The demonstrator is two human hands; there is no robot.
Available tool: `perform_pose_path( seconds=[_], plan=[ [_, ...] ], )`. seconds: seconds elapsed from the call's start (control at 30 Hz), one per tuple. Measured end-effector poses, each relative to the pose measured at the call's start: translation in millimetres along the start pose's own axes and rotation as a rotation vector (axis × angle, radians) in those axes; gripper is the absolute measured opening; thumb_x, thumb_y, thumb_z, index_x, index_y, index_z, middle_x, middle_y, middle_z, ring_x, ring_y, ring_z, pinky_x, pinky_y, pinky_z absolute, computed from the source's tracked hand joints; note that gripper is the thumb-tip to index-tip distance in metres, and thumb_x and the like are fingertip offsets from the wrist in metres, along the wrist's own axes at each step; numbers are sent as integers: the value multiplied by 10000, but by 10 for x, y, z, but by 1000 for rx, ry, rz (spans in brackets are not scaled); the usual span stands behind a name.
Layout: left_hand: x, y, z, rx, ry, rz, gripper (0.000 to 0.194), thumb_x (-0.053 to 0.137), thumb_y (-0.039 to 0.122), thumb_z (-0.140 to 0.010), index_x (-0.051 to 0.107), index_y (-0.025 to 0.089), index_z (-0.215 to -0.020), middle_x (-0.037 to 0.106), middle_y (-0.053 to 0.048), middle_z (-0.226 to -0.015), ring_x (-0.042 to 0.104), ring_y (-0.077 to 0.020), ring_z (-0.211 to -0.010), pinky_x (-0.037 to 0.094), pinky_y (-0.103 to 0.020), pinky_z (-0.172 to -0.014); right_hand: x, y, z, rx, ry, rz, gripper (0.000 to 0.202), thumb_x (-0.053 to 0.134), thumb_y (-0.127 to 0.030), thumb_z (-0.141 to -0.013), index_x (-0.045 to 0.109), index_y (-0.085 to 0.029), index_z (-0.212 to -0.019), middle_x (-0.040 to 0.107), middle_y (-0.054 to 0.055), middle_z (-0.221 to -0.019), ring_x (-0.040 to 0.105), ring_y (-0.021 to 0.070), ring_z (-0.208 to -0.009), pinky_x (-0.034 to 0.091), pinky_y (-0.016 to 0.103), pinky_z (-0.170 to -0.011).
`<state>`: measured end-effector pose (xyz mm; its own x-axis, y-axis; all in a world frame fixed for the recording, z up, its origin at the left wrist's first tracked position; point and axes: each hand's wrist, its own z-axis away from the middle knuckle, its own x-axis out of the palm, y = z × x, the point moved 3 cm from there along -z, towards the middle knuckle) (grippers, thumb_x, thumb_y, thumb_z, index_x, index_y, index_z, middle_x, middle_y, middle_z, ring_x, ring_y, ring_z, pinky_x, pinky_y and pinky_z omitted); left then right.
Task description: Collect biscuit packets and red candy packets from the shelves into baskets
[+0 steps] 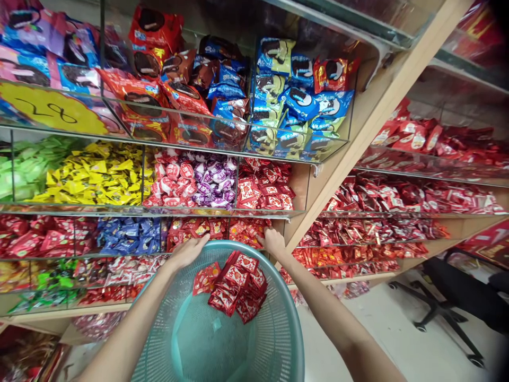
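Observation:
A teal plastic basket [294,323] with perforated walls is in front of me at the bottom middle. Several dark red printed sachets [238,284] lie against its far wall, beside an orange-red packet [205,278]. My left hand [190,251] is closed at the far left of the rim, thumb stretched along it; its other fingers are mostly hidden. Beyond the rim, my right hand [273,242] reaches to a lower shelf bin, its bent fingers closed among the orange-red packets [246,231]. Its fingertips are partly hidden there.
Above are shelf bins of yellow packets [95,175], purple-wrapped sweets [214,180] and blue cookie packs [302,101]. Glass shelf fronts jut out over my hands. A slanting wooden divider [358,127] stands right of them. A black wheeled chair [445,313] is at lower right.

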<state>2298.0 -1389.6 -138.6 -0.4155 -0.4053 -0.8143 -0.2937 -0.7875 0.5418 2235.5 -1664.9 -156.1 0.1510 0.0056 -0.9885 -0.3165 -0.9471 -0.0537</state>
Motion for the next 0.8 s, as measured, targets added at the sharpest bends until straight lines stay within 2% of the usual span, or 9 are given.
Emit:
perform_pose_path(
  seconds=[0.1,0.2,0.3,0.37,0.47,0.53,0.6,0.67,0.8],
  plan=[
    [-4,9,9,-5,2,-4,768,105,715,-759,665,239,-983,670,-79,-1065,571,-283,-1047,390,-359,-891,-33,-2,10,17,-30,12,186,494,-279,-819,585,-127,-877,637,152,-857,629,253,-815,427,308,-663],
    [-12,17,21,-4,0,-5,767,105,719,-758,657,246,-1005,673,-75,-1058,573,-282,-1042,398,-357,-880,-151,21,56,27,-8,1,174,437,-188,-827,569,-124,-921,637,160,-870,629,256,-825,415,303,-658],
    [-17,28,29,13,-1,0,767,104,726,-754,677,244,-921,681,-70,-1034,588,-278,-1010,404,-353,-870,-331,78,121,35,41,-28,202,386,-186,-842,537,-143,-969,636,141,-884,626,233,-783,402,297,-640],
    [-17,32,26,15,2,4,761,111,726,-753,679,245,-913,680,-67,-1039,589,-276,-1009,400,-352,-877,-449,105,169,8,80,-109,186,363,-215,-853,528,-173,-931,635,93,-854,613,196,-739,396,283,-634],
    [-12,32,19,-3,0,6,757,120,722,-753,674,248,-957,671,-68,-1067,581,-276,-1027,396,-353,-886,-570,79,248,-83,98,-585,160,412,-300,-838,512,-184,-793,598,21,-703,559,141,-631,401,253,-599],
    [-10,36,21,-4,-5,11,758,120,721,-753,675,247,-957,666,-67,-1079,577,-276,-1036,396,-352,-889,-596,13,307,-94,6,-1025,209,499,-384,-790,507,-178,-753,563,-7,-630,518,115,-566,416,241,-567],
    [-10,39,30,0,0,19,757,124,725,-752,671,249,-972,660,-64,-1094,573,-275,-1045,395,-351,-892,-599,-89,372,-53,-147,-1331,278,583,-440,-724,520,-172,-757,560,-21,-618,507,97,-548,439,239,-569],
    [-8,39,39,2,8,22,755,135,731,-748,657,258,-1018,644,-62,-1127,562,-274,-1065,395,-349,-894,-608,-202,434,-24,-261,-1490,308,639,-447,-676,534,-168,-756,567,-28,-619,514,84,-551,454,241,-595],
    [11,23,36,-21,41,-16,762,152,749,-733,644,264,-1055,640,-71,-1129,572,-284,-1044,416,-358,-857,-583,-387,501,-26,-340,-1581,290,682,-386,-640,536,-164,-757,561,-42,-616,497,65,-522,435,220,-566]
  ],
)
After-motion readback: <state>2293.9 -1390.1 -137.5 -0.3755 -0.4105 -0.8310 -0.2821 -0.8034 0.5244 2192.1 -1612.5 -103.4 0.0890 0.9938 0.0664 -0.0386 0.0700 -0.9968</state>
